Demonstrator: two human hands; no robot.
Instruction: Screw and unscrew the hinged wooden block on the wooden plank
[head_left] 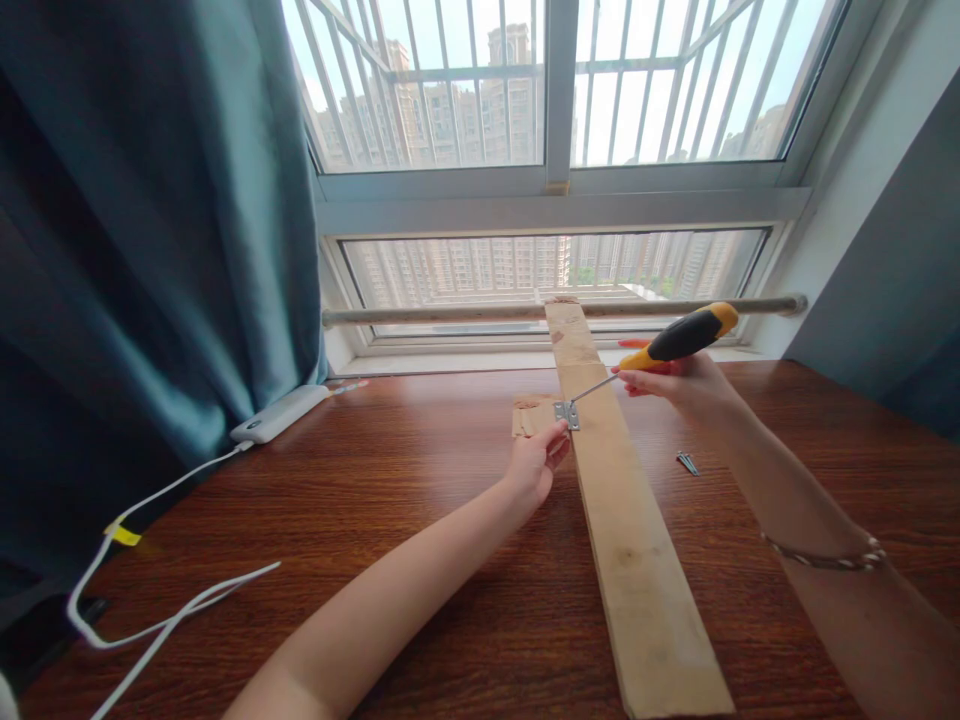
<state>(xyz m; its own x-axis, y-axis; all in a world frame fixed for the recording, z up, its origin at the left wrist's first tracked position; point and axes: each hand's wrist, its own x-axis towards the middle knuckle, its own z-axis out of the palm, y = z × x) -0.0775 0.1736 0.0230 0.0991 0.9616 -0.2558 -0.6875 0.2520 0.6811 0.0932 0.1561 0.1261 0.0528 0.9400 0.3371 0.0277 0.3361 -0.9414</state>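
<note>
Leftmost, a white corded device (pixel 281 413) lies well clear of the work. Next, the left hand (pixel 534 465) touches the metal hinge (pixel 567 415) straddling the small wooden block (pixel 527 412) and long board (pixel 634 540), whether pinching I cannot tell; the right hand (pixel 686 385) grips the screwdriver (pixel 675 338), tip at the hinge, while loose screws (pixel 687 463) farther right suggest fastening is unfinished.

Bright barred window (pixel 556 100), blue curtain (pixel 150 220), brown table (pixel 405 440)

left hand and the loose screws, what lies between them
In the head view, the long board lies between the left hand and the screws.
</note>
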